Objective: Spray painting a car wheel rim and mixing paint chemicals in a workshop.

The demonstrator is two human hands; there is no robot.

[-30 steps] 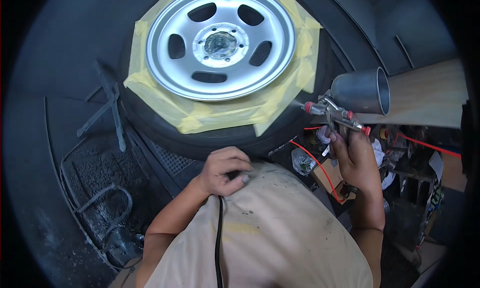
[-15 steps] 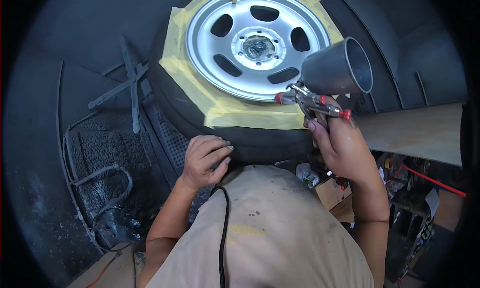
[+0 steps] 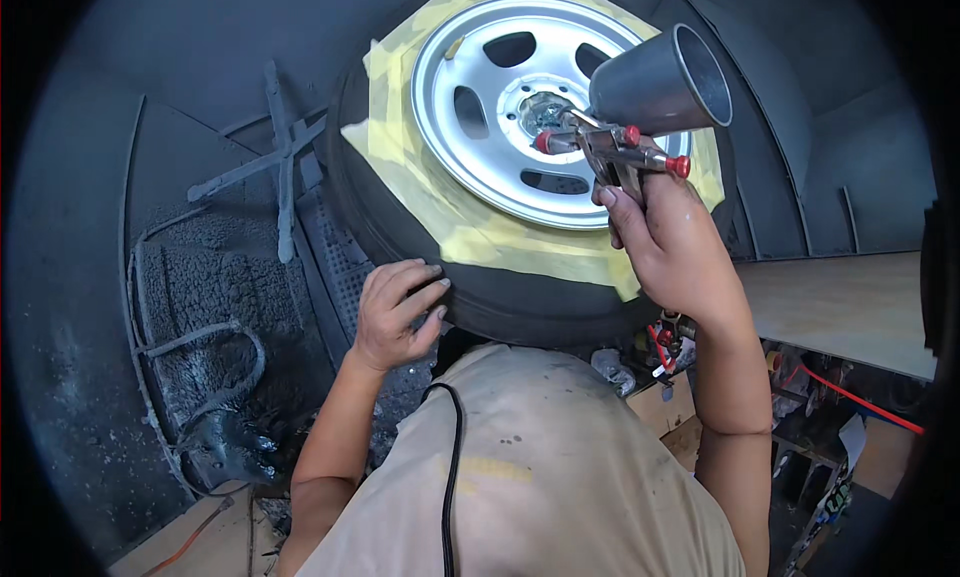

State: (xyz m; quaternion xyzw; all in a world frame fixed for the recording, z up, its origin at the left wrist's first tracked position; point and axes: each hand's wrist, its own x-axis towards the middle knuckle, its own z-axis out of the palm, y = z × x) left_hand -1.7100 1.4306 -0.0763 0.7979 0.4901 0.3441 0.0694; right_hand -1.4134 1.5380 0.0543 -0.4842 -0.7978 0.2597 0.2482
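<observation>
The left hand (image 3: 395, 312) stayed flat on the tyre (image 3: 400, 237), fingers spread and holding nothing. The silver rim (image 3: 480, 167) had shifted rightward, and the right hand (image 3: 670, 242), fingers wrapped around the spray gun (image 3: 640, 112), had risen over it.

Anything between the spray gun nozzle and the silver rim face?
Nothing visible. The right hand holds the spray gun right over the silver rim, with open air between them. Yellow masking tape covers only the tyre around it. The left hand rests on the tyre's near edge, off the rim.
</observation>
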